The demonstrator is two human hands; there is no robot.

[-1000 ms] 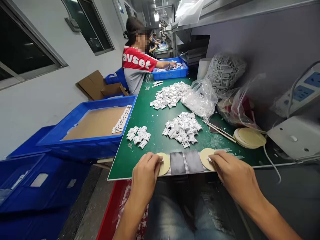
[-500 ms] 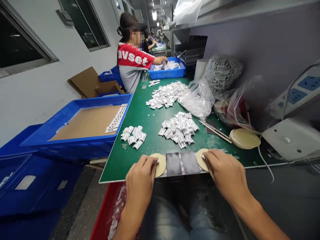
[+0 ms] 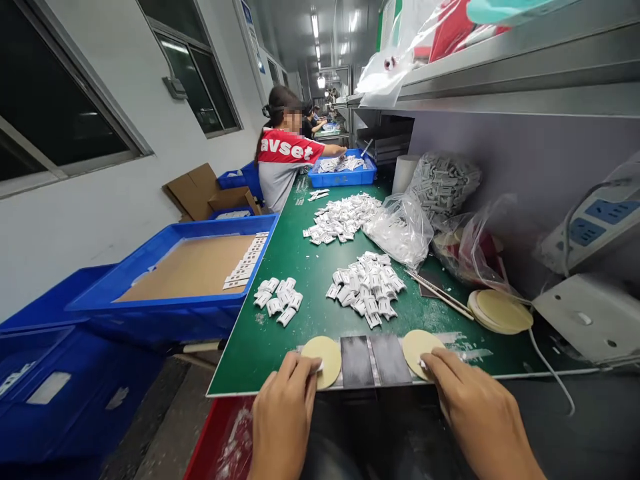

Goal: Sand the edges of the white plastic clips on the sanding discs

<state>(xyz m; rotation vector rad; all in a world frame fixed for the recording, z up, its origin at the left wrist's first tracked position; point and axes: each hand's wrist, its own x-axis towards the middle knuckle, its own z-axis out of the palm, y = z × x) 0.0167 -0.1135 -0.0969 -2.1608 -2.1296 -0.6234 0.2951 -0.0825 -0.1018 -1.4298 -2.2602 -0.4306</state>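
At the table's front edge, my left hand (image 3: 289,407) pinches a small white piece (image 3: 321,366) against the left yellow disc (image 3: 326,353). My right hand (image 3: 467,393) has its fingers closed on another small white piece (image 3: 423,364), over the right yellow disc (image 3: 419,347). Two dark grey rectangular pads (image 3: 357,362) (image 3: 393,360) lie side by side between the discs. Behind them is a heap of white plastic parts (image 3: 369,285), and a smaller group of white parts (image 3: 280,299) sits to the left.
A blue tray (image 3: 165,308) with cardboard and white parts stands left of the green table (image 3: 310,287). Sticks (image 3: 443,295), spare yellow discs (image 3: 505,312) and plastic bags (image 3: 403,230) are at the right. A person (image 3: 285,160) works at a blue bin (image 3: 345,179) beyond.
The camera view has tilted upward, so the table and hands appear lower. Both hands are still at the discs with the small white pieces.
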